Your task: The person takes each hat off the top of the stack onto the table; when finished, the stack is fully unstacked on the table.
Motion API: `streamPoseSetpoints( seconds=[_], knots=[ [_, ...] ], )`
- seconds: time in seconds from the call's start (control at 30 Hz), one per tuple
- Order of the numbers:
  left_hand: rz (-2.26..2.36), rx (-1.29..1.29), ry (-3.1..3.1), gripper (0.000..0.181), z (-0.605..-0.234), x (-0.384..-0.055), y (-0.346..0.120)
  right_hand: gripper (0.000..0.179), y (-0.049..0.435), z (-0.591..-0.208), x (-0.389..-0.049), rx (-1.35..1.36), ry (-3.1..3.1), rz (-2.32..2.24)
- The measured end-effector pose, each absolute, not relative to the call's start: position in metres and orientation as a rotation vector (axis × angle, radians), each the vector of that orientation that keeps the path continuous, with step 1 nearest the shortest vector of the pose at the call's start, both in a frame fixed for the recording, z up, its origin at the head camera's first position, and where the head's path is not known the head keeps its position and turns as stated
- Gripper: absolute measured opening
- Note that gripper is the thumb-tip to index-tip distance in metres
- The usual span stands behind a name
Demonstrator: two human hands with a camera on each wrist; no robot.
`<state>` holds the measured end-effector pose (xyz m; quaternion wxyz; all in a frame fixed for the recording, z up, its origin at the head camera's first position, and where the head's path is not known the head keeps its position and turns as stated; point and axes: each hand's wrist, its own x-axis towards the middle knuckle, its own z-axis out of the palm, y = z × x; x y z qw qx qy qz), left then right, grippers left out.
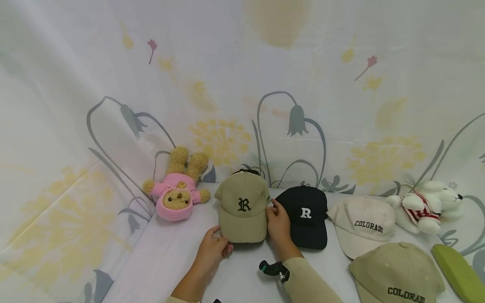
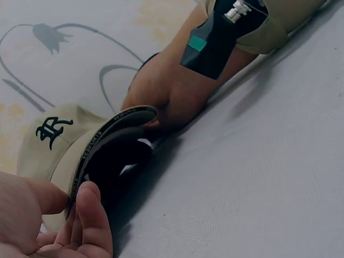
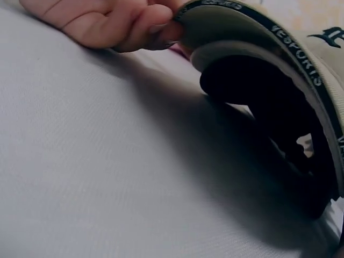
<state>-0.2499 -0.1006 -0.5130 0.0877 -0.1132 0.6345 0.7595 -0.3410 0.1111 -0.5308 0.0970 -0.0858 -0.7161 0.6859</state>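
Left hand (image 1: 213, 247) pinches the khaki R baseball cap (image 1: 242, 225) by its brim, 7 o'clock; right hand (image 1: 279, 222) grips its side, 3 o'clock, apparently bracing it, brim raised, between both. Beyond: black R cap (image 1: 305, 231), 3 o'clock; pink-hooded teddy bear (image 1: 178, 185), 10 o'clock.

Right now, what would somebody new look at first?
Probably the tan cap with a dark R, in the middle, held by the left hand and right hand. Then the teddy in pink lying left of the cap, and the white stuffed animal on the right.
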Motion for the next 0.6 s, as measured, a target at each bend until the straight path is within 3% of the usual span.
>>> streamPoseSetpoints(
  seconds=[0.6],
  knots=[
    [2.269, -0.307, 1.85, 0.068, -0.509, -0.228, -0.11, 0.051, 0.117, -0.528, -0.324, -0.13, -2.044, 2.232]
  ],
)
